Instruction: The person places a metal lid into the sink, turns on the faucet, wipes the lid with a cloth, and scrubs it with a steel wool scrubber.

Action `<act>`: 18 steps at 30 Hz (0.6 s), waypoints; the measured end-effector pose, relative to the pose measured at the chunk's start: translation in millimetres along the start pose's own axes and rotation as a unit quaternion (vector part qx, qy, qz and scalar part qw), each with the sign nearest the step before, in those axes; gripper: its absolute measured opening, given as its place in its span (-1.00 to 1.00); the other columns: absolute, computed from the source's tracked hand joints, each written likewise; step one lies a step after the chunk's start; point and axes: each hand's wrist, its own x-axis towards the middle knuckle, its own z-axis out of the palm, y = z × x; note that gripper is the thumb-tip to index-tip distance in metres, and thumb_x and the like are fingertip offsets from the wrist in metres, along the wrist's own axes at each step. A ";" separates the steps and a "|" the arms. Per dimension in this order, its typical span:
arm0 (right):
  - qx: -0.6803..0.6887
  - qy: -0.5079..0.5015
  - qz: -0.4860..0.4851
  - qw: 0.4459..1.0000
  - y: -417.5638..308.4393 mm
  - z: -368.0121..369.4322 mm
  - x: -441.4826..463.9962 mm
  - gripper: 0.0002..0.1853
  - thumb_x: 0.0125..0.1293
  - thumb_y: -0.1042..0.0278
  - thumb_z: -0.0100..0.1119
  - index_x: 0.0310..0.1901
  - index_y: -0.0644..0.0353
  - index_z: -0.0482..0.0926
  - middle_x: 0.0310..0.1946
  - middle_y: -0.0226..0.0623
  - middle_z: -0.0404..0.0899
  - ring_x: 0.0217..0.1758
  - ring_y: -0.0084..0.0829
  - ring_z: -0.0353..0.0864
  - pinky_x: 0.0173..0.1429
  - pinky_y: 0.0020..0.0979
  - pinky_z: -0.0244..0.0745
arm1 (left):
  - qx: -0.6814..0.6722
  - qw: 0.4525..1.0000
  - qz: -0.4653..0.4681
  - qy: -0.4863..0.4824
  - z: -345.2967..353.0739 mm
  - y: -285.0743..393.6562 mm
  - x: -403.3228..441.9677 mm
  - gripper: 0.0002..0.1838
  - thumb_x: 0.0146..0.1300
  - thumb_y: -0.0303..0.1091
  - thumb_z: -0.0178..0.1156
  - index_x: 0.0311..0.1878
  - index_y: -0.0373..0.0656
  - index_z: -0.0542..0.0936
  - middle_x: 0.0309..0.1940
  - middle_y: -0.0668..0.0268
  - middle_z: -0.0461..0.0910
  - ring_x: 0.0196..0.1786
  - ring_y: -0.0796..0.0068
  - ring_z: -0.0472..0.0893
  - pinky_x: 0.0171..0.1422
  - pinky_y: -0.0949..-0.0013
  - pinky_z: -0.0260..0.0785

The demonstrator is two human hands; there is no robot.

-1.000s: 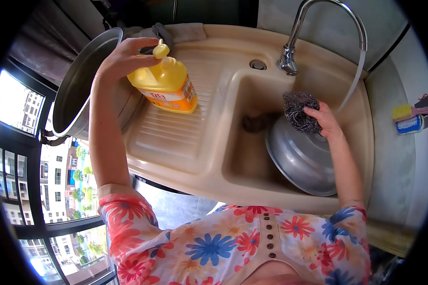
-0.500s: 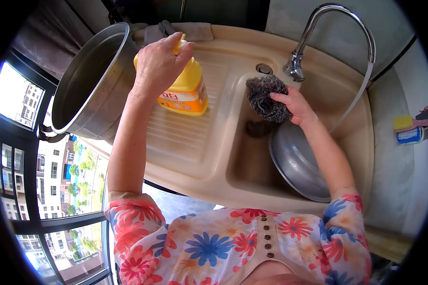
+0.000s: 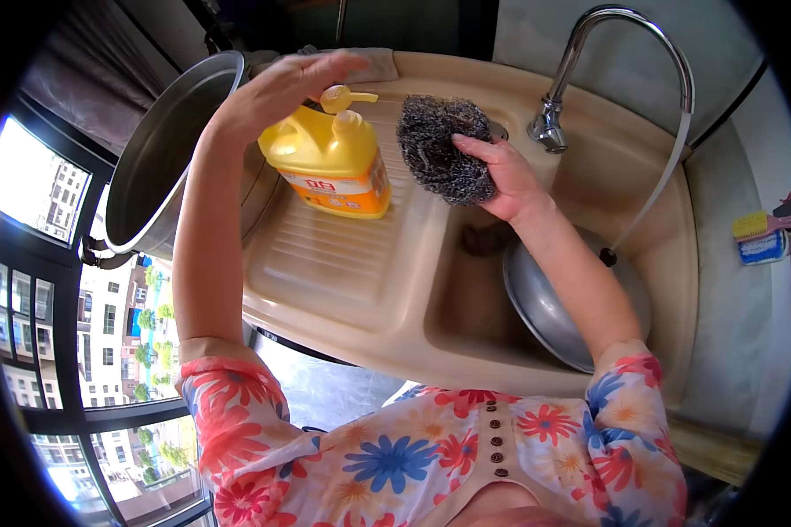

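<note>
We note the left hand (image 3: 281,90), fingers extended, just beside the cap (image 3: 335,99) of the yellow bottle (image 3: 330,162), which stands on the left drainboard (image 3: 325,277). The right hand (image 3: 514,183) grips the dark scourer (image 3: 435,145), right of the bottle.

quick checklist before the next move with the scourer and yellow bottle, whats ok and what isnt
1. Yellow bottle standing upright on the ribbed drainboard: ok.
2. Scourer gripped in the right hand: ok.
3. Scourer at the spout: not ok; a gap shows between them, though the spout points its way.
4. Left hand touching the bottle: cannot tell; it is open beside the pump head, fingers extended.
5. Metal lid resting in the sink basin: ok, partly behind the right forearm.
6. Detergent on the scourer: cannot tell.
</note>
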 end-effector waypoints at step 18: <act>0.035 -0.016 -0.005 0.999 12.4 21.0 19.9 -0.67 0.25 0.54 0.00 0.06 0.37 0.37 -0.06 -0.12 0.52 -0.06 -0.24 0.58 0.03 -0.22 0.56 | 0.219 0.975 -0.023 0.019 32.3 -40.6 40.6 -0.49 0.30 0.03 -0.33 0.18 0.13 0.43 0.13 0.25 0.45 0.21 0.15 0.39 0.24 -0.03 0.17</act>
